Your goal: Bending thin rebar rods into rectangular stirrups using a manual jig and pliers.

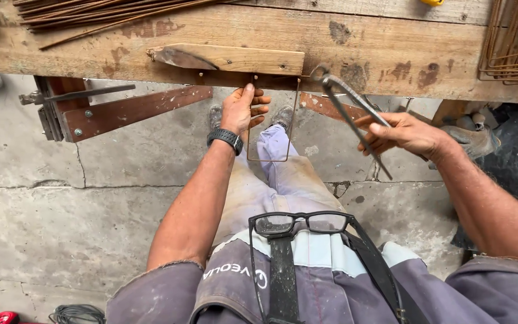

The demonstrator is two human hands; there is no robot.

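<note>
While the thin steel rod bent into a rectangular stirrup [269, 157] hangs from the edge of the worn wooden workbench [355, 45], the work seems to be near its end for this piece. Three sides of the frame show clearly: two long vertical sides and one short bottom side, with two bent corners below. The upper ends go up to the edge of the bench, beside some small pegs under the light wooden guide block [235, 59], and I cannot tell if the top side is already closed.

The left hand [241, 111], wearing one black wrist watch [225, 138], is closed around the left vertical side of the stirrup, with the thumb pointing up to the bench. The right hand [404, 133] grips one long dark metal bending tool [352, 114] by its two thin handles, and the head of the tool rests at the bench edge, just beside the right side of the stirrup.

By my judgement much material remains. One bundle of straight rusty rods [103, 12] lies at the back left of the bench; they are too many to count. One stack of finished rusty stirrups [514, 39] lies at the right end, also too close together for counting. One pair of black framed glasses [300, 223] hangs on the chest of the person.
</note>
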